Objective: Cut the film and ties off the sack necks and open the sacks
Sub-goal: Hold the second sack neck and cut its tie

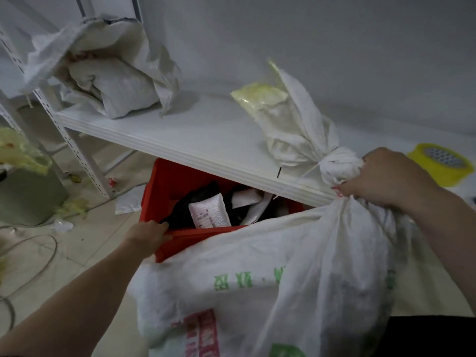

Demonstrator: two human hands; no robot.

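Note:
A large white woven sack (270, 274) with green and red print fills the lower middle. My right hand (386, 179) grips its gathered neck just below the bunched, tied top (340, 163). My left hand (149, 234) curls over the near rim of a red crate (164, 186), which holds wrapped parcels and black bags. A second tied white sack (296, 124) lies on the white shelf (180, 130), and an opened sack (113, 81) slumps at the shelf's back left.
A roll of yellow tape (441, 163) sits on the shelf at the right edge. A grey bin (28, 197) with yellow film over it stands on the floor at left, with scraps and a cable around it. Shelf uprights stand at left.

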